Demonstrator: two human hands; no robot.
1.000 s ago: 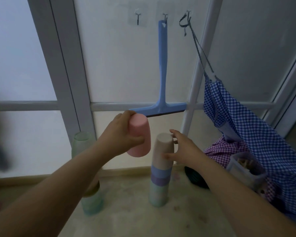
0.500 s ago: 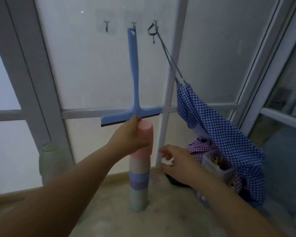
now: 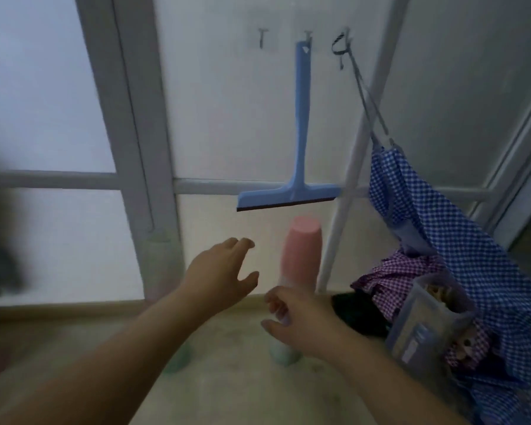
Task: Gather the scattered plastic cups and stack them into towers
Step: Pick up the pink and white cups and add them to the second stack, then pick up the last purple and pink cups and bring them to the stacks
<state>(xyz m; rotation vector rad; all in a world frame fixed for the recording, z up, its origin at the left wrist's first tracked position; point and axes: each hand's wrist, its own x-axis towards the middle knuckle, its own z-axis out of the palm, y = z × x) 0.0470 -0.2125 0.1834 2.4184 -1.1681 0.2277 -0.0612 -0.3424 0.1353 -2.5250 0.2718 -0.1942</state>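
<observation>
A tower of upside-down plastic cups stands on the floor by the window frame, topped by a pink cup (image 3: 301, 253); its pale green bottom cup (image 3: 281, 355) shows below my right hand. My left hand (image 3: 219, 277) hovers open just left of the pink cup, not touching it. My right hand (image 3: 301, 317) is in front of the tower's middle with fingers spread, hiding the cups there. A second, blurred greenish cup stack (image 3: 160, 265) stands left against the frame, its base partly hidden by my left arm.
A blue squeegee (image 3: 298, 167) hangs from a hook right above the tower. A blue checked cloth (image 3: 436, 228) hangs at the right over a clear plastic container (image 3: 423, 320) and a purple checked cloth (image 3: 393, 280). The floor (image 3: 233, 378) is pale and speckled.
The pink cup went from my left hand onto the top of the tower. My left hand let go and drew back to the left; my right hand dropped lower.
</observation>
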